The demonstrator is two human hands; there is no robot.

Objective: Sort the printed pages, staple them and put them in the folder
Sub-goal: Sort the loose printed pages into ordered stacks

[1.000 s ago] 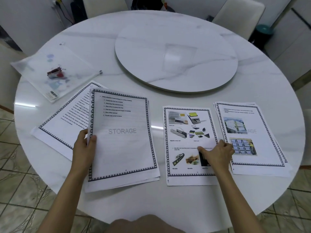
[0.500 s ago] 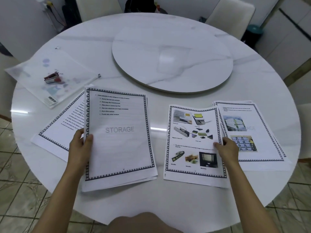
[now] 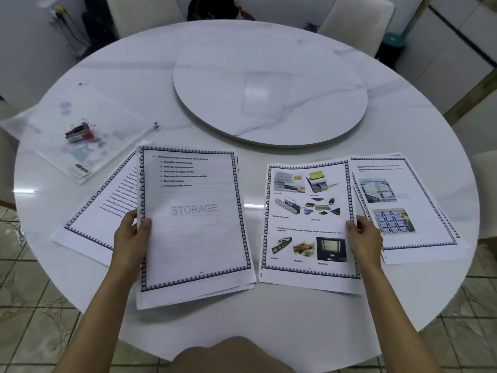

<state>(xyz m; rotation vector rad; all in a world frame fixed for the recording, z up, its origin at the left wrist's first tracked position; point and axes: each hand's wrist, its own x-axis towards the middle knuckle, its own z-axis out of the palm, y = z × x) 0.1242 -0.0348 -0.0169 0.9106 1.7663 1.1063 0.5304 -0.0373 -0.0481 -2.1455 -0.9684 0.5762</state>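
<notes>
My left hand (image 3: 131, 239) grips the left edge of a stack of bordered pages (image 3: 193, 238) whose top sheet reads STORAGE. Under it to the left lies a slanted text page (image 3: 94, 219). My right hand (image 3: 364, 239) pinches the right edge of a page of small photos (image 3: 306, 227), lifted slightly off the table. To its right rests another pile of pages (image 3: 403, 208) with two pictures on top. A clear plastic folder (image 3: 80, 135) lies at the far left with a small red stapler (image 3: 78, 133) on it.
The round white marble table (image 3: 416, 125) carries a large turntable (image 3: 269, 95) in its middle. Pale chairs (image 3: 355, 22) stand behind it. Tiled floor (image 3: 32, 319) shows below the near edge, and my knee (image 3: 234, 356) is at the bottom.
My right hand has slid from the middle of the photo page to its right edge, taken hold of it and raised it, tilting the sheet. The left hand keeps its grip on the stack.
</notes>
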